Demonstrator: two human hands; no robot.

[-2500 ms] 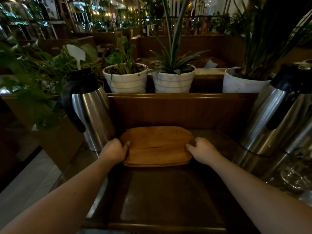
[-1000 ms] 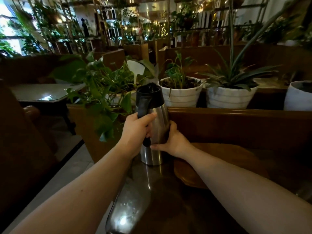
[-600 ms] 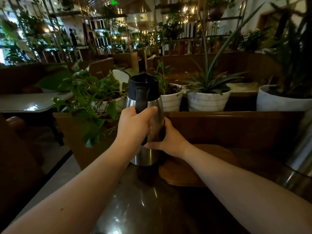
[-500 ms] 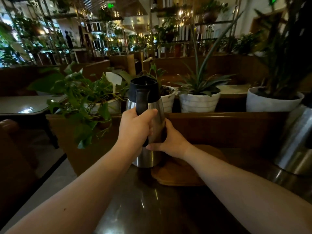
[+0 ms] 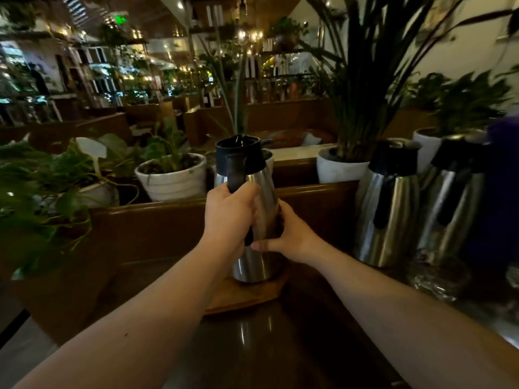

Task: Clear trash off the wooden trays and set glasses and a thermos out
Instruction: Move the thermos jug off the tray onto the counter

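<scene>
A steel thermos (image 5: 259, 265) with a black lid and handle stands upright over the wooden tray (image 5: 247, 297); whether its base touches the wood is unclear. My left hand (image 5: 229, 217) is wrapped around its black handle. My right hand (image 5: 292, 237) presses against the thermos's right side, fingers round the body. Most of the tray is hidden behind my left forearm and the thermos.
Two more steel thermoses (image 5: 389, 203) (image 5: 449, 209) stand at the right on the dark table (image 5: 266, 346), with glassware (image 5: 438, 279) in front of them. A wooden ledge (image 5: 157, 209) behind carries potted plants in white pots (image 5: 172, 178) (image 5: 341, 169).
Both hands left the tray's ends and took the thermos from the left of the tray. They have carried it rightward, over the tray.
</scene>
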